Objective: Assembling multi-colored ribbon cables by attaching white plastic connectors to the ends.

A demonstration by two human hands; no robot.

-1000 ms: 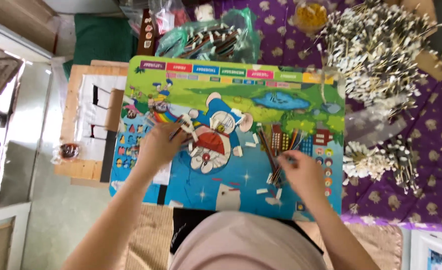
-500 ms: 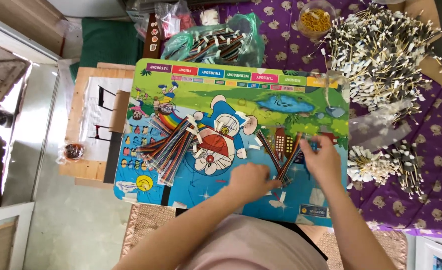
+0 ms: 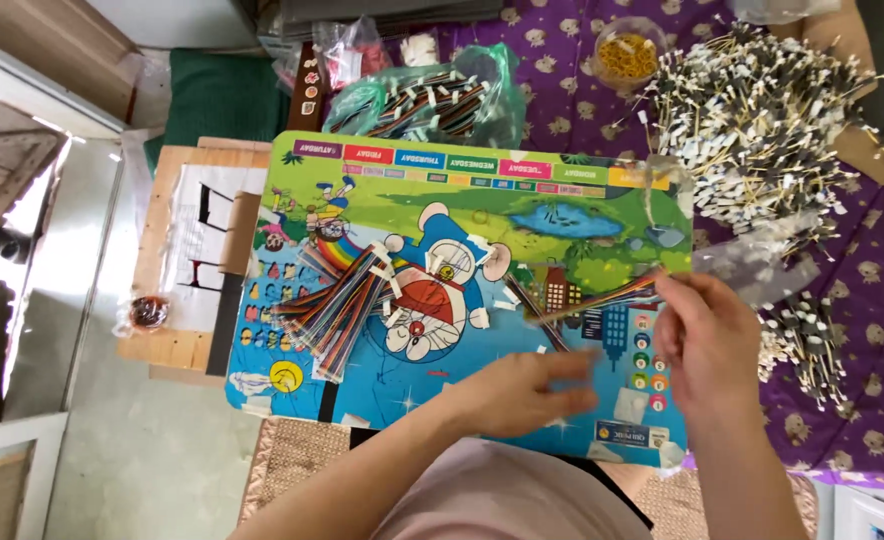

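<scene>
- While my right hand (image 3: 707, 340) pinches a thin bundle of multicoloured ribbon cables (image 3: 602, 298) by its end, the strands point toward nine o'clock, clear of the colourful cartoon lap board (image 3: 522, 200).
- My left hand (image 3: 522, 393) lies open and empty on the board, fingers toward three o'clock, steadying it.
- At nine o'clock, finished striped cables (image 3: 332, 305) lie fanned, within easy reach.

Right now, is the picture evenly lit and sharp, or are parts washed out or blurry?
Head view: strong glare whitens the floor at the left edge; the cartoon board is evenly lit and fairly sharp; the left hand and right hand look slightly soft, and the straight board edges bow a little.
</scene>
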